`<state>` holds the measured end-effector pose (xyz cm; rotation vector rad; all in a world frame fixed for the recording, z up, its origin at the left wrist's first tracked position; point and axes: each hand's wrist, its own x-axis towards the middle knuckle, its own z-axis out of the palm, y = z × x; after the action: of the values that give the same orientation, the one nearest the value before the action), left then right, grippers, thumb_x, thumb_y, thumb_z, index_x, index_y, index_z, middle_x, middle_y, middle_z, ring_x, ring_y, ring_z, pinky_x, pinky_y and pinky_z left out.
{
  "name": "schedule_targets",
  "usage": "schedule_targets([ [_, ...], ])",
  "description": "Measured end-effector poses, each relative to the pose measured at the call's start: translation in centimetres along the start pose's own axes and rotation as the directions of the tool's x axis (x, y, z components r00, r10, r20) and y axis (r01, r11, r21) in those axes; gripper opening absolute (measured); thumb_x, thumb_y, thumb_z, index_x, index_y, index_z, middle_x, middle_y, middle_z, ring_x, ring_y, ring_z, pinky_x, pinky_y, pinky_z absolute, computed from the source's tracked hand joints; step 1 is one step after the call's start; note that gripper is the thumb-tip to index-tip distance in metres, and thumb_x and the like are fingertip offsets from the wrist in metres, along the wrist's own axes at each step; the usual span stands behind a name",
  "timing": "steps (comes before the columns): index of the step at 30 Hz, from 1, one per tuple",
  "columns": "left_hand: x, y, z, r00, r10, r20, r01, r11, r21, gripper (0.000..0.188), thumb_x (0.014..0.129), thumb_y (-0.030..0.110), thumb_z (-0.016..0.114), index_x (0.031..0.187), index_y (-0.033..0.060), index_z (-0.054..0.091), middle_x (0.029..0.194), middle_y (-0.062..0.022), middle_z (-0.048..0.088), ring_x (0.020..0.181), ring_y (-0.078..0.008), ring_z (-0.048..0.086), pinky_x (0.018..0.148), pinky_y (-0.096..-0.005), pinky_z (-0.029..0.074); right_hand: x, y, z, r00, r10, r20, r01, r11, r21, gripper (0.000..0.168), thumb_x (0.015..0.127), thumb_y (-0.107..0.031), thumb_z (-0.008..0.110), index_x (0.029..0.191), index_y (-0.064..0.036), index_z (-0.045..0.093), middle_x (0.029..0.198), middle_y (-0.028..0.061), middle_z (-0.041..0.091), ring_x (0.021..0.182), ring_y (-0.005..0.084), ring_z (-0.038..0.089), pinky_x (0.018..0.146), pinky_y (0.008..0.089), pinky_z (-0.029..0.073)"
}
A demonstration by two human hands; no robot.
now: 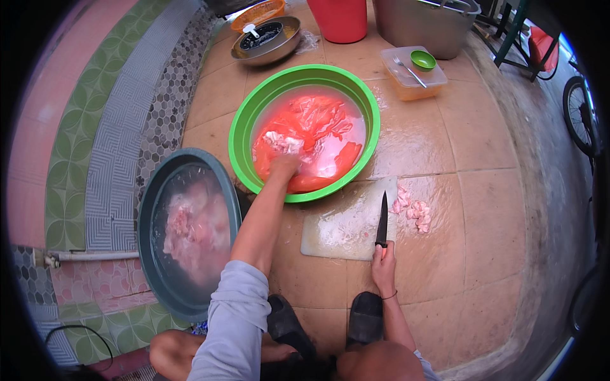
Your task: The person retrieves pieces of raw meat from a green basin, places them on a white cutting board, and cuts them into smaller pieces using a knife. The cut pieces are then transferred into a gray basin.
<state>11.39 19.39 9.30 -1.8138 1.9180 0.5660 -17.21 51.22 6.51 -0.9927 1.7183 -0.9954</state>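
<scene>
My left hand reaches into a green plastic basin of cloudy water; its fingertips are hidden beside pale raw meat on a red plastic bag. Whether the fingers grip anything does not show. My right hand is closed around the handle of a kitchen knife, its dark blade pointing away from me over the right edge of a wet white cutting board. Pinkish meat or fat scraps lie on the tiles right of the board.
A dark grey-green tub holds raw meat in water at left. Behind stand a metal bowl, a red bucket, a large metal pot and a plastic container bearing a fork and a small green bowl.
</scene>
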Motion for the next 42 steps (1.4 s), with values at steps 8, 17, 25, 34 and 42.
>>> schedule_targets([
  [8,1.4,-3.2,-0.4,0.95,-0.218,-0.225,0.104,0.897,-0.43,0.125,0.069,0.039,0.082,0.152,-0.0011,-0.003,0.153,-0.0385,0.018,0.141,-0.0474,0.031,0.114,-0.0473,0.035,0.3,-0.3,-1.2,0.999,0.007,0.036,-0.005,0.998,-0.063,0.018,0.102,-0.018,0.049,0.108,-0.002,0.049,0.066,0.018,0.054,0.059,0.0324,0.058,0.052,0.0422,0.04],
  [17,4.6,-3.5,1.1,0.962,0.123,-0.243,-0.242,0.794,-0.557,0.145,0.062,0.059,0.083,0.152,-0.0022,-0.013,0.156,-0.0328,0.02,0.143,-0.0402,0.03,0.118,-0.0401,0.03,0.0,0.6,-0.6,0.993,0.049,0.11,-0.048,0.999,-0.011,0.017,0.103,-0.018,0.048,0.108,-0.002,0.047,0.063,0.0064,0.049,0.052,0.0156,0.049,0.048,0.0328,0.036],
  [25,5.1,1.3,3.3,0.962,-0.245,-0.119,0.154,0.85,-0.504,0.062,0.085,0.024,0.062,0.138,-0.0031,0.046,0.135,-0.03,0.052,0.126,-0.0405,0.053,0.105,-0.0449,0.045,-0.2,1.4,-0.5,0.992,0.05,0.119,-0.063,0.992,0.108,0.016,0.105,-0.018,0.047,0.105,-0.002,0.044,0.063,-0.0011,0.042,0.052,0.0068,0.042,0.046,0.0251,0.033],
  [34,0.0,4.9,3.0,0.999,-0.04,-0.002,0.038,0.962,-0.269,0.044,0.082,0.037,0.057,0.111,0.0088,0.072,0.12,-0.0186,0.067,0.11,-0.0363,0.065,0.094,-0.0461,0.05,-0.4,1.2,-0.2,0.996,0.024,0.081,-0.03,0.997,0.071,0.019,0.104,-0.021,0.047,0.109,-0.002,0.047,0.061,0.0026,0.047,0.053,0.0114,0.048,0.047,0.0296,0.035],
  [42,-3.3,3.8,0.2,0.999,0.043,-0.031,-0.052,0.913,-0.405,0.033,0.086,0.031,0.058,0.103,0.0086,0.075,0.109,-0.0184,0.07,0.102,-0.0328,0.068,0.087,-0.0441,0.053,0.4,1.9,-0.9,0.996,-0.016,0.093,0.017,1.0,-0.017,0.019,0.103,-0.02,0.048,0.11,-0.002,0.049,0.06,0.0071,0.051,0.053,0.0168,0.052,0.049,0.0348,0.038],
])
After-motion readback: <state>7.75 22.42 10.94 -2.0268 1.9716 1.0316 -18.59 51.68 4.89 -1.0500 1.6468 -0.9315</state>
